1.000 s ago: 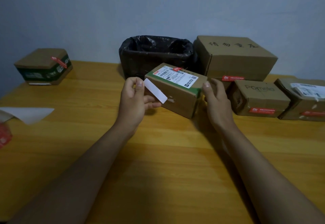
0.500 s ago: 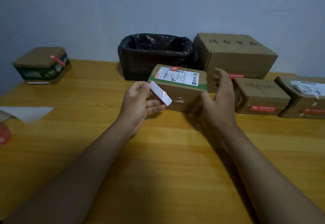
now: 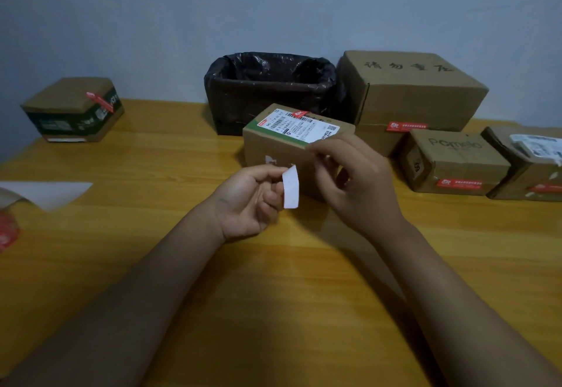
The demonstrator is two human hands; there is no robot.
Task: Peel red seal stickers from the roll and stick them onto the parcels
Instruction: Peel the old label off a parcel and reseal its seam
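the right hand point(image 3: 359, 186) has left the parcel point(image 3: 282, 146), fingers curled, nearing the white strip point(image 3: 291, 187) pinched by the left hand point(image 3: 249, 201).

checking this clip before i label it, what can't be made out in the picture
- Sticker roll, head view: cut off by the left edge, only a red blur shows.
- White strip pinched by the left hand: only its white side shows.
- Right hand: its fingertips curl out of sight, so any grip is unclear.
- Middle parcel: label print too small to read; both hands cover its front.
- Rightmost parcel: cut off by the right edge.
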